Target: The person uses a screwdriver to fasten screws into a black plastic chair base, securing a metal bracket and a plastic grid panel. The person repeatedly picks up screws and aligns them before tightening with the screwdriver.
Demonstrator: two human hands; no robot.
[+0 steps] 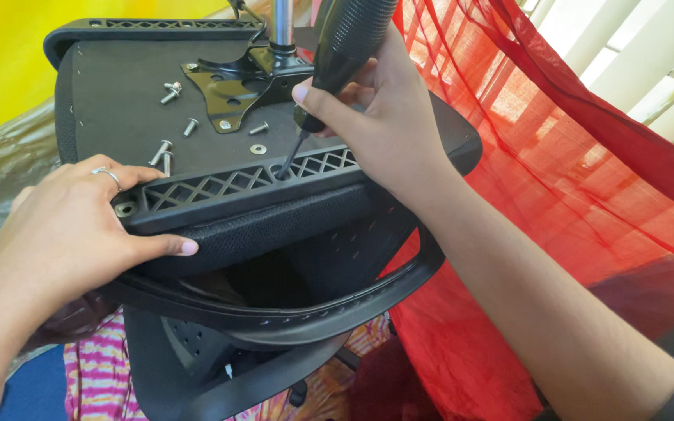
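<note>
At the far left a yellow wall [9, 54] fills the upper corner. Below it the left hand [72, 226], a ring on one finger, lies spread and flat on the near edge of an overturned black office chair seat [118, 117], thumb pressed along the mesh-covered rim; it presses on the seat rather than gripping anything. Just above its fingers, loose silver bolts [169, 92] and a washer [257, 148] lie scattered on the seat's underside, near a black metal mounting plate [232, 90] from which a chrome post [281, 19] rises. A black lattice-patterned plastic bracket [235, 183] runs across the seat's front edge. Right of centre, the right hand [388, 117] is clenched around the black textured handle of a screwdriver [341, 54], whose tip meets the lattice bracket. Under the seat curves the chair's black backrest frame [313, 308]. A red sheer cloth [587, 195] drapes the right side.
</note>
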